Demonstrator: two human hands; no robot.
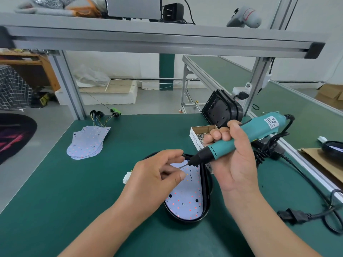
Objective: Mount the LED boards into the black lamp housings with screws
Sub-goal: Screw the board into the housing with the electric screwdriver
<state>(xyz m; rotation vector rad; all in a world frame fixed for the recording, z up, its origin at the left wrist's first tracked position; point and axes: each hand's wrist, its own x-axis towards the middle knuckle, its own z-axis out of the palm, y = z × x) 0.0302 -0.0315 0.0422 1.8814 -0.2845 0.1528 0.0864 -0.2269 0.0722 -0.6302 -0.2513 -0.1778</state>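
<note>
A black oval lamp housing point(206, 206) lies on the green mat in front of me, with a white LED board point(187, 199) seated inside it. My right hand point(233, 160) grips a teal electric screwdriver point(241, 140), its bit slanting down-left over the board's far end. A small screw point(180, 167) sits at the bit's tip. My left hand point(157, 177) hovers over the board's far end, fingers curled, fingertips close to the screw; whether they pinch it is unclear. A small cardboard box of screws point(200, 134) stands behind the housing.
A stack of wired spare LED boards point(87, 143) lies at the left rear. More black housings point(220, 110) lean at the back right. The screwdriver's black cable point(306, 214) and plug trail across the right side. A white connector point(127, 178) pokes out left of the housing.
</note>
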